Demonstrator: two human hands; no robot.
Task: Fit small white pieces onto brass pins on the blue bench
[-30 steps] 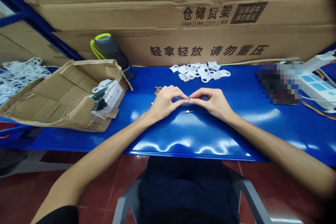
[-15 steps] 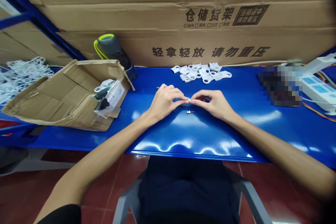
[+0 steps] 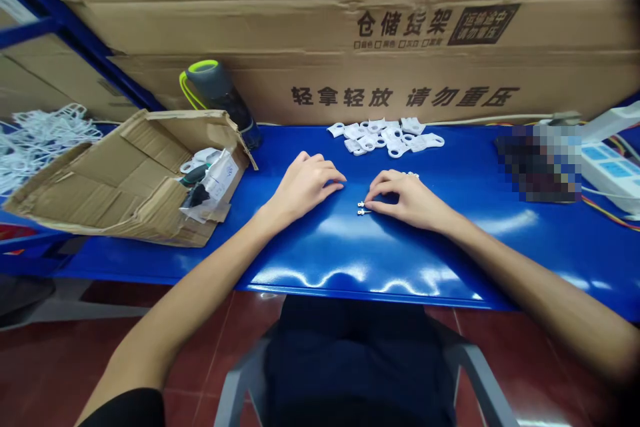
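Above the blue tabletop, my right hand (image 3: 407, 200) pinches the thin end of a small white part with a pin (image 3: 361, 204) between thumb and index finger. Just in front of it lies a second small white part (image 3: 361, 213) of similar shape, its thin pin pointing right. My left hand (image 3: 310, 181) is held to the left, thumb and index fingertips slightly apart with nothing visible between them. Behind my right hand, some small whitish pieces (image 3: 411, 175) are partly hidden by the knuckles.
A pile of flat white pieces with holes (image 3: 385, 137) lies at the back. On the left are a cardboard box (image 3: 100, 197), a dark bottle (image 3: 220, 97) and white wire-like loops (image 3: 45, 140). A power strip (image 3: 613, 163) and cables are at the right.
My hands, fingertips together before, have parted. The left moved left and its fingers came apart. The right lowered a small white part beside the one lying on the table.
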